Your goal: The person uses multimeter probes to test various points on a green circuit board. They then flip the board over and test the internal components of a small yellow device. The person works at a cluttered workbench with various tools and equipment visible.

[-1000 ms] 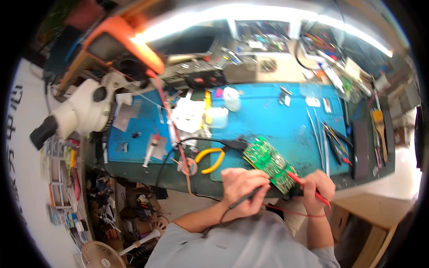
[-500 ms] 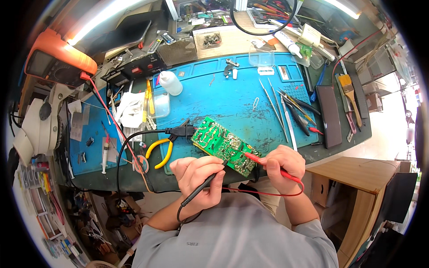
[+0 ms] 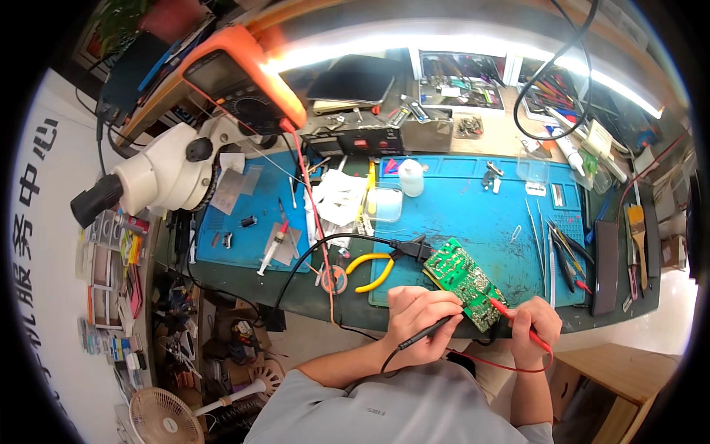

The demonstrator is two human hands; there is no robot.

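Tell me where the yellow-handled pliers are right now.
In the head view, the yellow-handled pliers lie at the blue mat's front-left edge, just left of the green circuit board and above the left hand.

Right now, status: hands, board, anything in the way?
Left hand grips black probe; right hand grips red probe. Both tips at green board. Black power cord plugged into board; yellow pliers beside it.
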